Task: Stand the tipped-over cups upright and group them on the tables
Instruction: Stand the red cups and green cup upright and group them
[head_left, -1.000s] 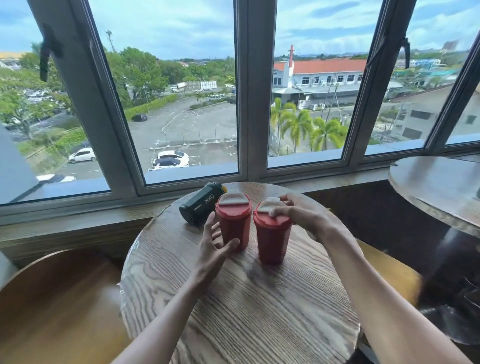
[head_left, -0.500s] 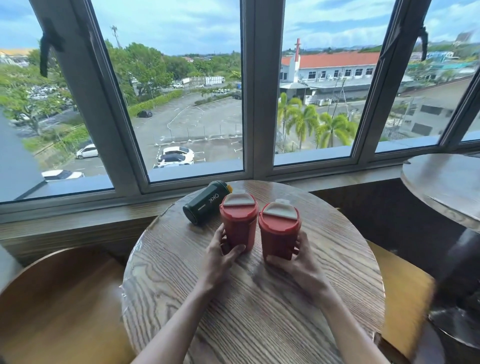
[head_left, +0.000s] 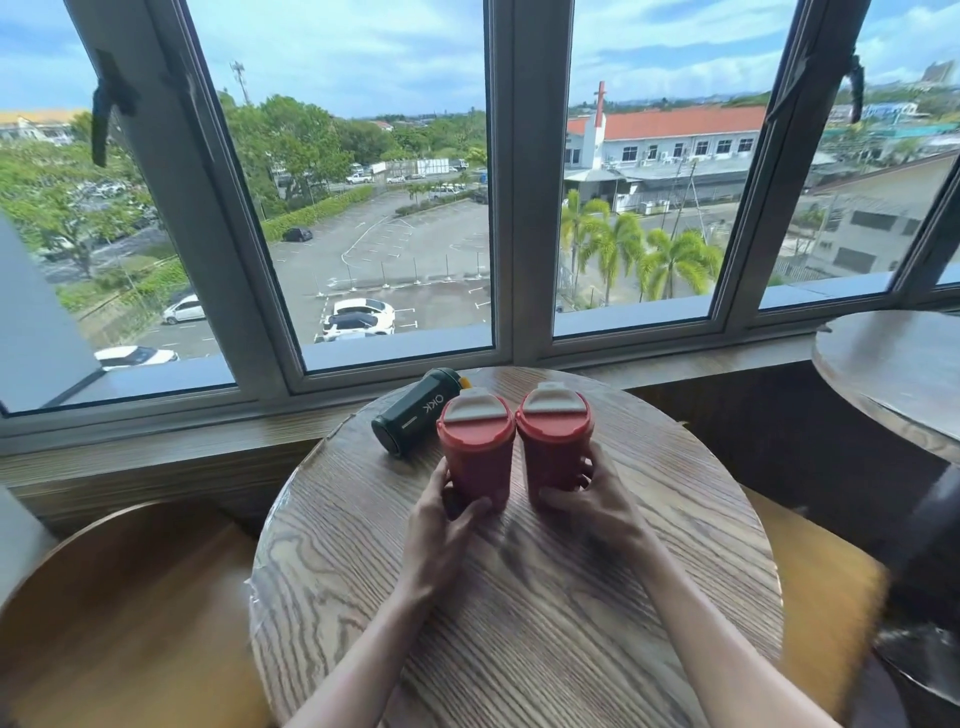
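Nearest the camera, two bare forearms reached forward over the round wooden bench (head_left: 519, 623). The left hand (head_left: 441, 512) was wrapped around the base of the left red cup (head_left: 475, 452), thumb across its near side, and the right hand (head_left: 587, 499) was clasped likewise on the base of the right red cup (head_left: 553, 441). Both cups stood upright with their grey-flapped lids on top, rims touching or very nearly so. The low grip probably served to slide them together without tipping them, so the grouping of this pair looked about finished.

Just behind the left red cup, a dark green cup (head_left: 415, 418) lay on its side, base toward the left and its top hidden behind the red lid. It seemingly remained to be stood up.

Farther right, a second bench (head_left: 893, 364) showed only its edge. Beyond lay the window (head_left: 395, 208).
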